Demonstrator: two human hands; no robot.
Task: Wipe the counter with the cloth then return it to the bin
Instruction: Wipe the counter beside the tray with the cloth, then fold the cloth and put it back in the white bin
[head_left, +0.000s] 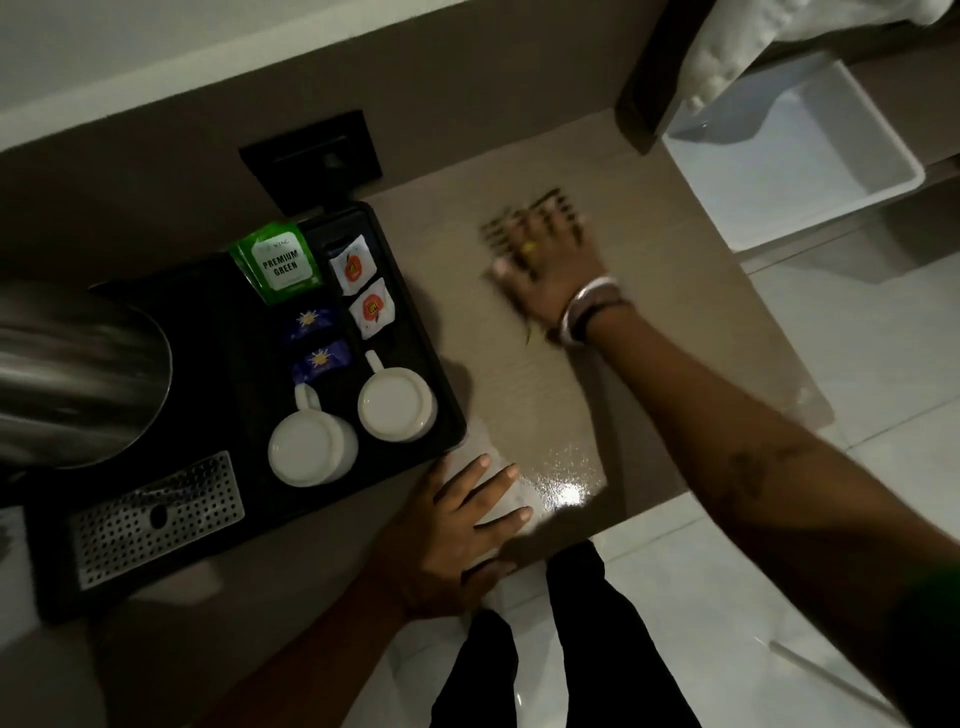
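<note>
The right hand (550, 265) presses flat, fingers spread, on a blurry dark striped cloth (524, 221) poking out at 12 o'clock. The left hand (457, 535) lies open on the shiny beige counter (519, 374). The green packet (278, 262) reads "PREMIUM GREEN".

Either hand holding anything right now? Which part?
Right hand presses flat on the striped cloth, palm and fingers on top, no pinch. Left hand rests empty on the counter edge.

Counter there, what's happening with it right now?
A person is wiping the counter. The right hand presses a blurred, dark-patterned cloth flat on its far part. The left hand rests open near the front edge, beside the black tray. The white bin sits to the right, with no cloth in it yet.
</note>
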